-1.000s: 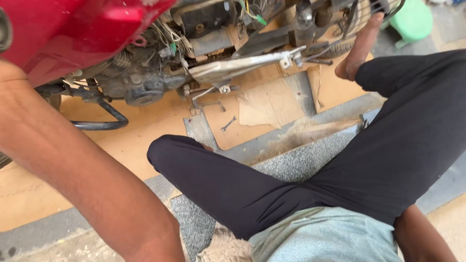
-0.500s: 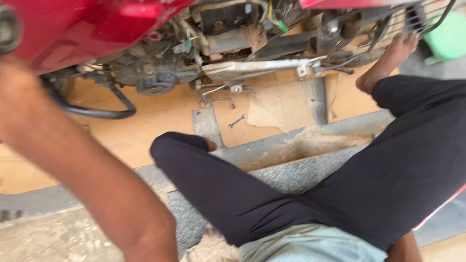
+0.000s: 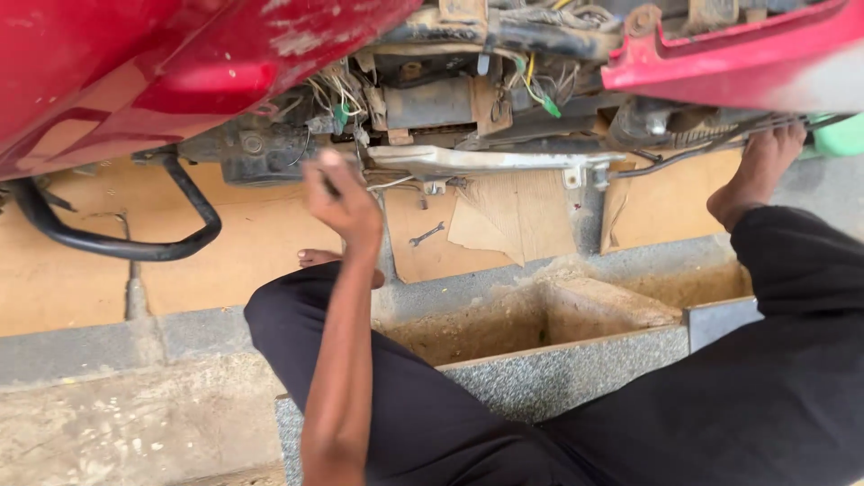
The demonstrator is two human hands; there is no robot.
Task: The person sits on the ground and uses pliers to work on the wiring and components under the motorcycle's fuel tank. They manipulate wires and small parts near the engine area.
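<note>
Left hand (image 3: 342, 202) was raised under the red scooter body (image 3: 180, 63), close to the exposed wiring (image 3: 346, 99) and engine parts (image 3: 432, 103). Fingers were curled together, seemingly around a small dark object; blur prevented telling what it was. Right hand was out of view. A small wrench (image 3: 426, 236) lay on the cardboard sheet (image 3: 234, 252) on the floor, just right of the hand and apart from it. A black curved bar (image 3: 117, 243) sat far left. Bare foot (image 3: 756, 175) rested at the far right, near the metal footrest plate (image 3: 486, 160).
</note>
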